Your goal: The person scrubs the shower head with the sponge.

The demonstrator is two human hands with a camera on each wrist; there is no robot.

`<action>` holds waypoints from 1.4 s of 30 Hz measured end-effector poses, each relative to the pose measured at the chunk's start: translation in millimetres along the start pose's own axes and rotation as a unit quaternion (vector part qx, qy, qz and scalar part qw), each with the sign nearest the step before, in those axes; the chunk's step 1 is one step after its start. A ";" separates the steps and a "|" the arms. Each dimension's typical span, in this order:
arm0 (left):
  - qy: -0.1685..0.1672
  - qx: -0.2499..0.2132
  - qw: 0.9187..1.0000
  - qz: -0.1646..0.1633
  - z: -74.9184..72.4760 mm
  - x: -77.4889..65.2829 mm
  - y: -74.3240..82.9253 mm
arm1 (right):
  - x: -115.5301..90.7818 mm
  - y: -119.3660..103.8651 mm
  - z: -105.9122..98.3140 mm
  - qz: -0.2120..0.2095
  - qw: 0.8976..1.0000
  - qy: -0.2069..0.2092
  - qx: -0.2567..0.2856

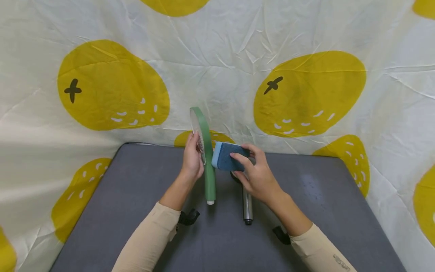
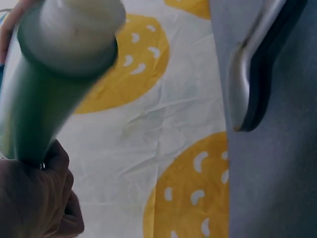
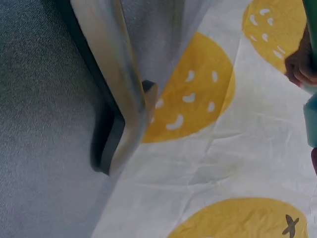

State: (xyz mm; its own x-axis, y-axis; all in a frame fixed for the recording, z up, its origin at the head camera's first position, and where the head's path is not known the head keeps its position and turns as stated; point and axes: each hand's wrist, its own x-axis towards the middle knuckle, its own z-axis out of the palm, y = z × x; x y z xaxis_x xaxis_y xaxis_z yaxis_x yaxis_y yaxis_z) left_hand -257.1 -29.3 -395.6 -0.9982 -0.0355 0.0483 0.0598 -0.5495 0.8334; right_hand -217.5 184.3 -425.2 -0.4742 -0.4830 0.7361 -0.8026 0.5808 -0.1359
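Note:
Upright in my left hand (image 1: pixel 192 160) is a green handheld shower head (image 1: pixel 210 177), gripped at its round head with the handle pointing down. Its pale end (image 2: pixel 81 32) looms large and blurred in the left wrist view. Between thumb and fingers of my right hand (image 1: pixel 256 173) is a sponge (image 1: pixel 227 156), light blue with a darker blue side. The sponge's left end is against or very close to the green shower head; which of these, I cannot tell. Below the right hand, a silver shower head (image 1: pixel 247 206) lies on the table, its upper part partly hidden.
A dark grey table (image 1: pixel 136 234) spreads under both hands. Behind it hangs a white cloth (image 1: pixel 217 87) with yellow fruit shapes, meeting the table's far edge. Dark straps (image 1: pixel 188 217) show near both wrists. A faint lighter patch marks the table at right.

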 end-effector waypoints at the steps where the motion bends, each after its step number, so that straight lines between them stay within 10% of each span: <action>1: -0.002 0.008 1.000 -0.011 -1.0 -0.5 0.1 | -0.9 -0.2 -2.3 0.006 1.000 -0.005 0.002; 13: -0.048 0.046 0.998 -0.012 -9.7 -0.8 -3.4 | -23.3 11.1 -18.9 0.072 0.997 -0.025 0.018; 23: -0.006 0.097 0.993 -0.069 -10.6 -1.2 -3.6 | -38.5 14.2 -25.5 0.094 0.995 -0.026 0.022; 32: 0.037 0.121 0.990 -0.057 -12.8 1.2 -12.2 | -46.3 17.2 -29.9 0.086 0.996 -0.022 0.017; 42: -0.053 0.075 0.994 -0.060 -18.6 -4.2 -19.5 | -39.9 28.7 -38.4 0.048 0.998 -0.038 0.022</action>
State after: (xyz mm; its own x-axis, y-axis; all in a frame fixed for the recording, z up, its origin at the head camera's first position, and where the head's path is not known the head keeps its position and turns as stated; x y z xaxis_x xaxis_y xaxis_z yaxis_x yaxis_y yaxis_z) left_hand -254.1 -33.9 -422.3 -0.9933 0.1153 -0.0060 -0.0535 -0.4133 0.9090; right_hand -207.8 245.3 -433.0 -0.5752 -0.4756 0.6656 -0.7659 0.5988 -0.2340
